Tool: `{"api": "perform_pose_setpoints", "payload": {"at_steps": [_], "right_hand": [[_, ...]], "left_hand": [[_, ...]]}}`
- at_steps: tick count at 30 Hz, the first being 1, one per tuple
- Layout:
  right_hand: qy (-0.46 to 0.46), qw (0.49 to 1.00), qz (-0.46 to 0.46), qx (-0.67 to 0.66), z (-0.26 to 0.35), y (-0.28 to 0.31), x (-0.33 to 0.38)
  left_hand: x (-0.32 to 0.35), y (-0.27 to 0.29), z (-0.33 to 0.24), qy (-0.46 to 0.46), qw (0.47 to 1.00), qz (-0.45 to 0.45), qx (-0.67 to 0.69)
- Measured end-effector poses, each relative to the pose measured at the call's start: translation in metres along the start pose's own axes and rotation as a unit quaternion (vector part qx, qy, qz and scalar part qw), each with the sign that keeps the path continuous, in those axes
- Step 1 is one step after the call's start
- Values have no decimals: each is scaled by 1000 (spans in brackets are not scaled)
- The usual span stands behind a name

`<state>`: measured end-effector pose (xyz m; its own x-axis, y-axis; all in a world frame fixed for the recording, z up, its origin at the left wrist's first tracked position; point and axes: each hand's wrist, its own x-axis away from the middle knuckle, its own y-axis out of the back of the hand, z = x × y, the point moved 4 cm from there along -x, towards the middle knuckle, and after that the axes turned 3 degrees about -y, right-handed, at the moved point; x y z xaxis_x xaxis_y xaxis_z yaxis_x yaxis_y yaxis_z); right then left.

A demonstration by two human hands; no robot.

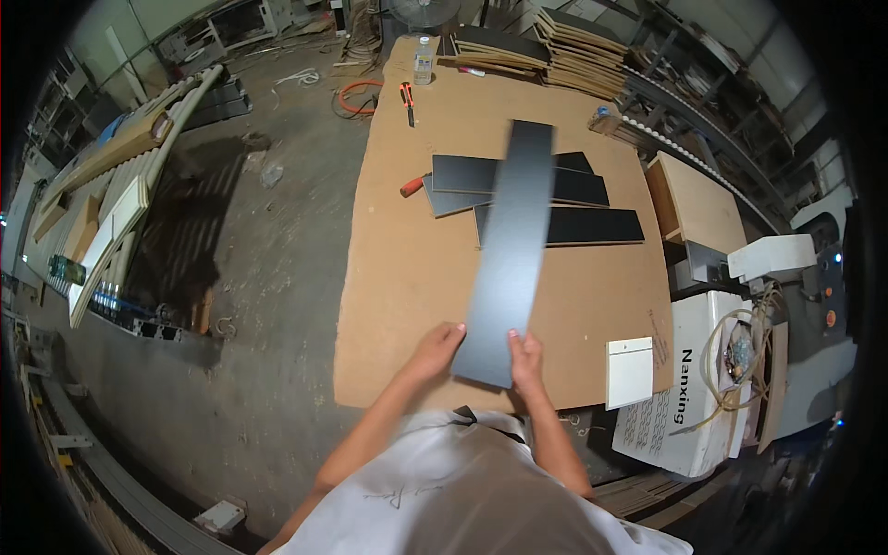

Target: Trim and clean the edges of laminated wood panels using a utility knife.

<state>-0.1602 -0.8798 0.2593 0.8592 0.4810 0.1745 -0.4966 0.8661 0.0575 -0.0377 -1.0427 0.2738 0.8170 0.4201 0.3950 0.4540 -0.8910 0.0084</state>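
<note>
The long dark board (511, 250) was held over the desk (398, 296), its near end pinched at opposite long edges by the left hand (439, 351) and the right hand (526, 365). It was judged stiff and fairly light, with a smooth, possibly slippery face and corners easily chipped; its far end would have been better balanced by an edge hold nearer mid-length.
</note>
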Motion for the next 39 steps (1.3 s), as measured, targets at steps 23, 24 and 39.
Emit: {"api": "perform_pose_setpoints", "payload": {"at_steps": [23,24,39], "right_hand": [[-208,958,102,171,-47,-25,62],[-211,959,86,166,-48,-21,64],[-65,928,90,356,-93,41,43]], "left_hand": [[-323,361,-41,-23,908,-219,-357],[-335,360,-51,-40,897,-222,-380],[-147,295,59,-221,913,-286,-189]]}}
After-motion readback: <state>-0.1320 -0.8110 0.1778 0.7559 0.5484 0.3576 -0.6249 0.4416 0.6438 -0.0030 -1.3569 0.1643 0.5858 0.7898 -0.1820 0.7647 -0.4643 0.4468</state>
